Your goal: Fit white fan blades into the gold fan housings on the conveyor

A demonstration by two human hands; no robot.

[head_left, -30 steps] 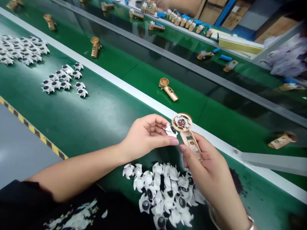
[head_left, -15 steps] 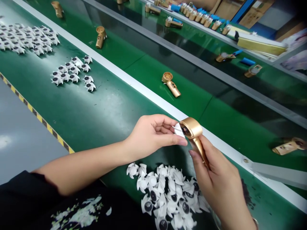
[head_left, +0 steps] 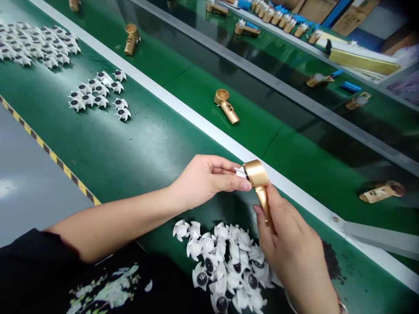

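My right hand grips the handle of a gold handheld fan housing, its round head pointing up. Between the thumb and fingers of my left hand is a white fan blade, held at the left-facing opening of the round head. Part of the blade is hidden by my fingers and by the housing rim, so how deep it sits cannot be made out. Below both hands lies a loose heap of white fan blades, some with black round hubs facing up.
Beyond the white rail, gold fan housings lie spaced along a green belt. White fan blades stand grouped at the far left, with a smaller cluster nearer. Across the line are more gold housings and blue cylinders.
The fan blade and the housing head have come closer together, with less of the blade showing. My right hand has shifted slightly left, and the housing has turned more upright.
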